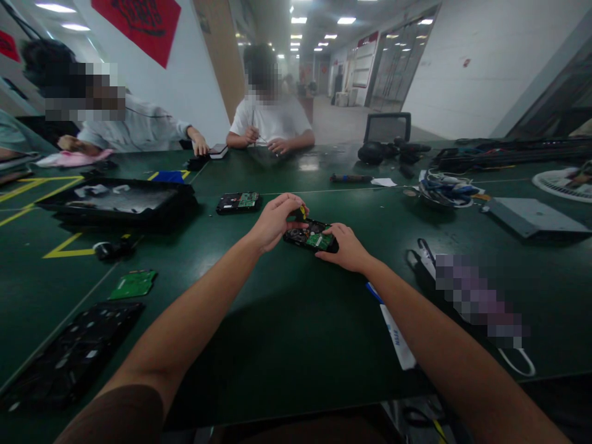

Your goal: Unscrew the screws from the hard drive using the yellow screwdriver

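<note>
A black hard drive (311,237) with a green circuit board on top lies on the dark green table (287,320) in front of me. My left hand (276,219) is closed on a small yellow-handled tool (302,211), its tip down on the drive. My right hand (345,248) rests on the drive's near right edge, fingers curled against it, holding it steady.
A second drive (239,202) lies farther back. A black tray (118,201) stands at the left, a loose green board (134,284) and a black frame (74,354) nearer me. Cables (446,188) and a grey box (531,217) sit right. Two people work across the table.
</note>
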`<state>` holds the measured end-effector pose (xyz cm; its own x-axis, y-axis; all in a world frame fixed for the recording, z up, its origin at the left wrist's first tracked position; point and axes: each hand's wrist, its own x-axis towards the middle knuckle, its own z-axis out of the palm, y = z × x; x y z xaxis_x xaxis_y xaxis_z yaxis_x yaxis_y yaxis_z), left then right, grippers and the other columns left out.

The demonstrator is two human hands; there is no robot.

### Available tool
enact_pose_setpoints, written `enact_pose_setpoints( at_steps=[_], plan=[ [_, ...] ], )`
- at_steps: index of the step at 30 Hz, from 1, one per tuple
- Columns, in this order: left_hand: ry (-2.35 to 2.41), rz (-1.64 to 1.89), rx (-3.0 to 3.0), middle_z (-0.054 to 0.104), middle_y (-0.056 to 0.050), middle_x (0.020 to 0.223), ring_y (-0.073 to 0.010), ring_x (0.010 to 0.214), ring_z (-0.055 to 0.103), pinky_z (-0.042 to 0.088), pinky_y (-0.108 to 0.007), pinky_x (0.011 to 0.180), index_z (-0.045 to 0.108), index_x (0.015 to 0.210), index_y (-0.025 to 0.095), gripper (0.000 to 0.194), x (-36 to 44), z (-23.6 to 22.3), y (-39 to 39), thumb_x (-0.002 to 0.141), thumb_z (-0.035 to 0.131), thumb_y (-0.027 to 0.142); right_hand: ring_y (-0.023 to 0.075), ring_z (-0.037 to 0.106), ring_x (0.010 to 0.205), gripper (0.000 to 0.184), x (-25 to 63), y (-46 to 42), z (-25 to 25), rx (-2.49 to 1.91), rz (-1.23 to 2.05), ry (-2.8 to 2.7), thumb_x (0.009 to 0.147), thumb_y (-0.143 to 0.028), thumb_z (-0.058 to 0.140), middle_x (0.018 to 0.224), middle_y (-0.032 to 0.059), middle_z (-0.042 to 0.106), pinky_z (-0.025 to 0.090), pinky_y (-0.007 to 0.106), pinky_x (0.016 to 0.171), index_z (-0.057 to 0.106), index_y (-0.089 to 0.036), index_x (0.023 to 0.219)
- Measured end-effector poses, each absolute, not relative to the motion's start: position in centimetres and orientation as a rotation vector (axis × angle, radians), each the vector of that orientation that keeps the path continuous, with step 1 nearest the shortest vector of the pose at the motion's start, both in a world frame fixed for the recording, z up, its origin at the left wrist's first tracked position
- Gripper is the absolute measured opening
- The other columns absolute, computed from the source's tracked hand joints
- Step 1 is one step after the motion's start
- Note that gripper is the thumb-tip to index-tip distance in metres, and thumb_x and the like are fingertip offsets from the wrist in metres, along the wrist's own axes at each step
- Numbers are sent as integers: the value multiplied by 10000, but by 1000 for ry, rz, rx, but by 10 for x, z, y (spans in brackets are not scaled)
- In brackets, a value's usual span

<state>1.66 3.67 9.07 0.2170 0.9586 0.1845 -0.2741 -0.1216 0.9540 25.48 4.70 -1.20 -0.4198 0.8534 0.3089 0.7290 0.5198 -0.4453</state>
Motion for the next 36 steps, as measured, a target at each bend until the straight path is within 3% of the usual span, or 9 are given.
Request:
enact_pose_setpoints(
  at_steps=[6, 11, 16, 19, 22, 25, 31, 36],
  plan=[
    [749, 1191, 1258, 685, -101, 919, -230, 944, 657, 612, -343, 710, 703, 918, 140, 195, 15, 91, 37, 865, 634, 315, 330, 452, 1352, 661, 254, 46, -8, -1308, 370, -2265, 783, -605, 785, 1429, 125, 496, 400, 519, 1129, 604, -246, 1307],
    [721, 1235, 1152, 707, -102, 908, -252, 947, 688, 615, -400, 753, 664, 932, 152, 163, 16, 88, 40, 857, 639, 294, 341, 414, 1386, 676, 254, 44, -8, -1330, 390, -2242, 783, -620, 781, 1466, 134, 445, 381, 529, 1151, 594, -252, 1317],
    [788, 1287, 1255, 685, -101, 975, -212, 943, 633, 556, -269, 632, 706, 858, 148, 170, 14, 85, 45, 857, 621, 295, 348, 407, 1395, 722, 254, 43, -12, -1364, 392, -2204, 761, -668, 781, 1476, 135, 392, 368, 535, 1167, 591, -256, 1323],
    [797, 1248, 1293, 676, -98, 950, -199, 912, 622, 545, -256, 620, 734, 897, 143, 191, 13, 86, 44, 866, 616, 290, 319, 451, 1357, 609, 254, 45, -12, -1347, 419, -2183, 859, -656, 689, 1436, 125, 423, 396, 503, 1149, 605, -256, 1311],
    [749, 1190, 1236, 686, -92, 889, -215, 895, 649, 570, -295, 637, 704, 979, 153, 188, 16, 88, 41, 869, 635, 288, 279, 484, 1325, 392, 253, 49, -13, -1325, 414, -2165, 1007, -516, 522, 1365, 117, 479, 388, 478, 1155, 638, -250, 1270],
    [705, 1213, 1156, 694, -85, 877, -218, 890, 669, 601, -346, 689, 653, 956, 165, 156, 20, 87, 38, 876, 648, 299, 268, 498, 1306, 331, 253, 52, -14, -1329, 403, -2151, 1025, -401, 491, 1339, 117, 507, 393, 470, 1149, 641, -237, 1269],
    [773, 1249, 1248, 672, -82, 966, -207, 942, 632, 606, -316, 683, 671, 832, 163, 170, 21, 89, 37, 847, 689, 332, 267, 534, 1260, 392, 253, 51, -13, -1365, 444, -2086, 990, -435, 548, 1365, 116, 528, 449, 457, 1095, 602, -225, 1317],
    [801, 1222, 1310, 676, -97, 961, -214, 934, 631, 588, -297, 655, 724, 858, 151, 190, 19, 90, 37, 846, 678, 335, 293, 560, 1233, 471, 251, 51, -12, -1503, 366, -1992, 931, -466, 619, 1330, 128, 574, 457, 478, 1074, 586, -210, 1326]
  ],
)
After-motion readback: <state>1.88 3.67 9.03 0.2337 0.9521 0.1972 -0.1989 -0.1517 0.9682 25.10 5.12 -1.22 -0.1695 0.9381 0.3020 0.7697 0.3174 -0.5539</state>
